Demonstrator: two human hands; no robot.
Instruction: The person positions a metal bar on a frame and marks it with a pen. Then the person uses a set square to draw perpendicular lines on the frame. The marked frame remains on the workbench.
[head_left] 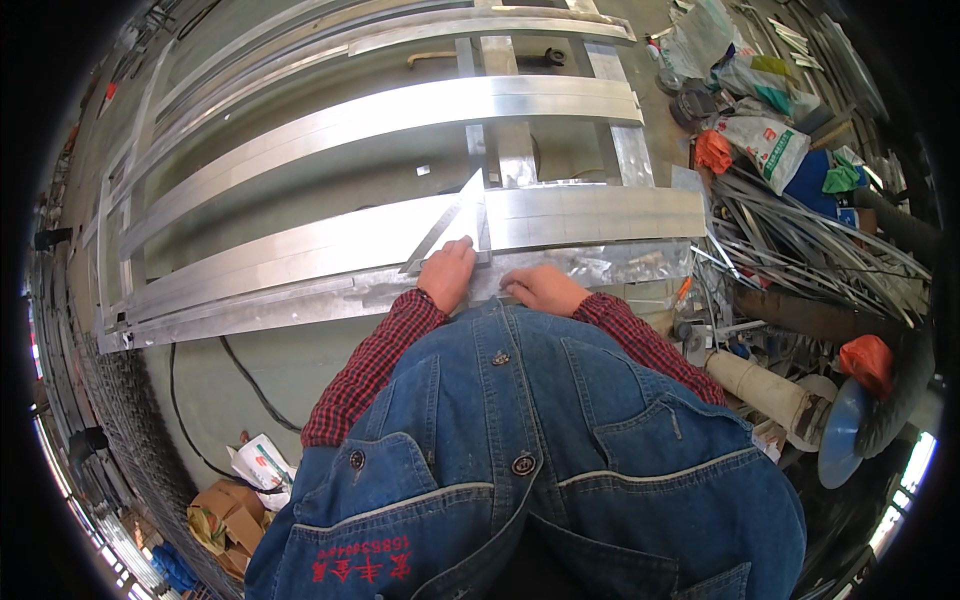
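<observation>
My left hand [447, 272] is closed over the near end of a metal triangle square [438, 230]. The square lies on a wide, shiny aluminium bar [590, 212], with its tip pointing away from me. Just right of it, my right hand [545, 290] rests at the near edge of the work, its thumb and fingers drawn together. Whatever may be between those fingers is too small to make out. Under both hands runs a scuffed metal beam [640, 262], nearer to me than the wide bar. Fine cross lines show on the bar's right part.
More aluminium bars [390, 112] lie farther off across metal supports [630, 150]. To the right are heaped metal strips [800, 240], plastic bags [765, 145] and a machine with a blue disc [845, 432]. Black cables [250, 375] and a cardboard box [228, 515] are at lower left.
</observation>
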